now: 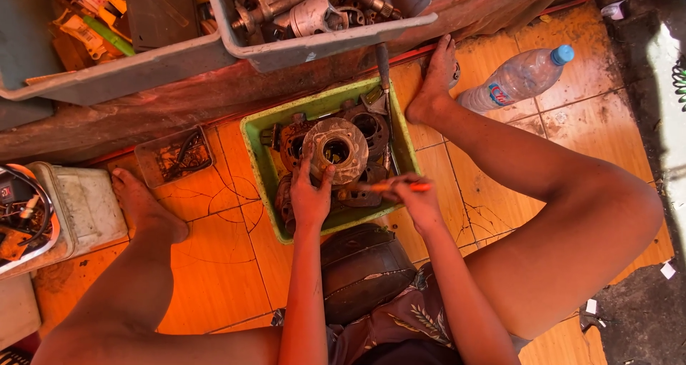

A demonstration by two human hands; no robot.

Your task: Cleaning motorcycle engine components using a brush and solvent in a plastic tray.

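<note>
My left hand [309, 197] grips the near edge of a round grey metal engine cylinder [336, 148] and holds it over a green plastic tray [257, 133] filled with several dark greasy engine parts [366, 126]. My right hand [414, 201] is closed around a thin tool with an orange handle [394, 186], its tip pointing left toward the cylinder. I sit on a low dark stool [361, 268] with both bare legs spread around the tray.
Two grey bins [314, 47] of metal parts rest on a ledge at the top. A clear water bottle [518, 79] lies on the orange tiles at right. A small dirty tray [171, 158] and a white box [86, 208] stand at left.
</note>
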